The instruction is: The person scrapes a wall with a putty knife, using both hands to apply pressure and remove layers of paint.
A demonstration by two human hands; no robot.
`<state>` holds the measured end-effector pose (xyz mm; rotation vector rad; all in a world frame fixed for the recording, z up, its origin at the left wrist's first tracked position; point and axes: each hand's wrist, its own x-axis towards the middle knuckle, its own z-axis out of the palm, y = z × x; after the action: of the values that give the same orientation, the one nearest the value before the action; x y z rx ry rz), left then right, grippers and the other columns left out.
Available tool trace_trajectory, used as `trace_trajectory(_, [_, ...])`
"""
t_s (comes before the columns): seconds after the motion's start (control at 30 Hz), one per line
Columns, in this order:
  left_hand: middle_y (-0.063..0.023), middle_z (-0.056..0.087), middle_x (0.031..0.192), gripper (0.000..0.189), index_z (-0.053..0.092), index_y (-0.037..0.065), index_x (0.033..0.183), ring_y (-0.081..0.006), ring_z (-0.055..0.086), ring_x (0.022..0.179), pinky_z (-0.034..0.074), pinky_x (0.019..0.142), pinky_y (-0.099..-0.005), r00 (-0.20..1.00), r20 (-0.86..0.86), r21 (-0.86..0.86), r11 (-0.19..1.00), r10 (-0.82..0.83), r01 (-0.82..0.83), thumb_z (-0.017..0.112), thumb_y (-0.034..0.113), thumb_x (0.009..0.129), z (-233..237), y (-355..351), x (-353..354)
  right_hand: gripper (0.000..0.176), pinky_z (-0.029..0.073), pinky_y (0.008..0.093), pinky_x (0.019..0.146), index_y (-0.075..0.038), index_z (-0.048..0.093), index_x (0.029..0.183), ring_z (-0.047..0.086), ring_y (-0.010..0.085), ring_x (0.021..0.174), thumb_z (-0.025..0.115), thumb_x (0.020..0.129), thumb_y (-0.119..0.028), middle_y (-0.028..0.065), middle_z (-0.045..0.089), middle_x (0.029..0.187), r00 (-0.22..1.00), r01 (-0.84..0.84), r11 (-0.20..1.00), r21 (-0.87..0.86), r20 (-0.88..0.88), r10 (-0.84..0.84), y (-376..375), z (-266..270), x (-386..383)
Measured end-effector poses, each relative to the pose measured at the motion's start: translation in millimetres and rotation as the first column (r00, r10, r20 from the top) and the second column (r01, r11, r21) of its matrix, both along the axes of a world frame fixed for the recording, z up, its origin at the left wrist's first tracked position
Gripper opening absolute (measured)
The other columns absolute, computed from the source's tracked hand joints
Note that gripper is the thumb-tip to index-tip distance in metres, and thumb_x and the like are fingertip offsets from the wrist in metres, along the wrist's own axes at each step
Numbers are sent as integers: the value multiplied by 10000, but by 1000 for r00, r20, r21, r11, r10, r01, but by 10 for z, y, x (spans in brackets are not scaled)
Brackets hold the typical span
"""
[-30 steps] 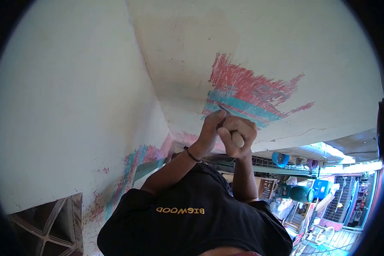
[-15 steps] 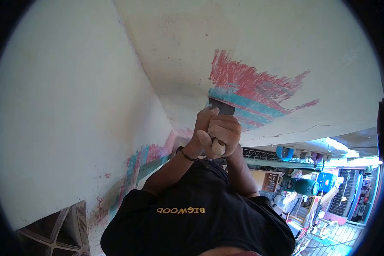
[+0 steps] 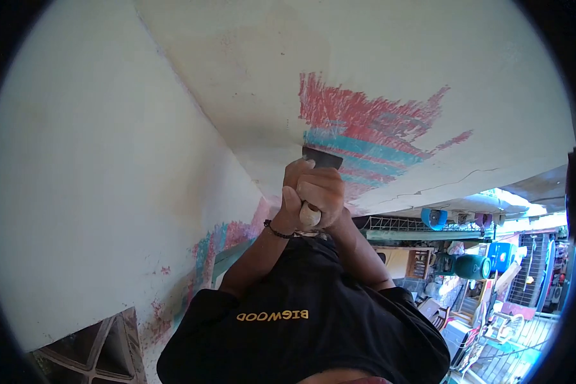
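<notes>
A scraper with a wide dark blade [image 3: 323, 157] lies against the painted wall surface, at the left end of a blue paint stripe [image 3: 371, 150]. My right hand [image 3: 322, 191] is wrapped round its handle, and the pale rounded handle end [image 3: 310, 216] sticks out below the fingers. Pressed against it from the left, my left hand [image 3: 293, 185] also grips the scraper, closer to the blade; a dark beaded bracelet [image 3: 275, 230] circles that wrist. Above the blue lies a ragged patch of exposed red paint [image 3: 358, 109], surrounded by off-white coating.
A second off-white wall [image 3: 102, 160] meets this one in a corner at left, with red and blue patches low down. Near it is a lattice opening [image 3: 93, 358]. At right, a thin crack [image 3: 454, 182] runs near an edge, beyond which are a green barrel [image 3: 472, 267] and clutter.
The whole view has shifted slightly, carrying wall and paint patch left. Both hands keep their grip on the scraper, and its blade stays near the same end of the blue stripe.
</notes>
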<state>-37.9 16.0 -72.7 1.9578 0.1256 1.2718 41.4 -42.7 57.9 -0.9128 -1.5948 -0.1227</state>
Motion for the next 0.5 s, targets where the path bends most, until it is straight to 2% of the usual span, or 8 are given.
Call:
trace_trajectory(0.1, [-219,532,1209,593,465,-10,1264,-403,522,1115,387,1017,-508,1000,-12,-53,998,13,-13,481,480,931,-81,0,68,308,362,354,421,-52,379,590,472,269,448,659,635,69,93,452,550,997,44,998,-50,-55,-47,96,-302,49])
trace_trajectory(0.17, [-218,534,1203,575,475,-11,1243,-400,524,1105,388,1013,-509,1000,-16,-66,998,18,-19,472,474,933,-133,2,59,311,368,354,423,-57,370,585,475,271,448,642,644,81,93,459,553,998,28,999,-17,-58,-29,109,-414,42])
trace_trajectory(0.2, [-218,535,1200,567,481,-12,1232,-399,525,1101,389,1010,-509,1000,-13,-67,997,24,-25,468,470,934,-152,-10,37,312,371,353,424,-60,366,582,477,272,448,633,649,87,92,462,554,998,18,1000,-4,-62,-18,120,-436,35])
trace_trajectory(0.3, [-217,539,1192,543,497,-13,1199,-395,529,1087,390,1004,-511,999,-9,-63,997,54,-54,455,460,937,-134,-53,-22,302,373,351,427,-59,371,585,476,274,448,635,656,67,88,458,554,997,55,998,28,-59,-54,-11,-52,-29])
trace_trajectory(0.4, [-220,535,1197,534,497,-20,1200,-401,527,1090,387,1007,-512,997,34,-79,995,63,-60,450,443,938,-26,-91,8,310,370,352,427,-57,376,594,482,269,454,664,650,42,83,459,562,995,62,997,41,-86,-59,28,-303,15])
trace_trajectory(0.5, [-228,522,1225,564,477,-35,1243,-413,516,1121,380,1024,-514,997,-75,-101,995,5,-13,442,439,939,-83,-77,-55,313,361,345,420,-59,379,596,469,258,448,673,648,34,79,450,566,993,79,997,-7,-91,-79,96,-502,55])
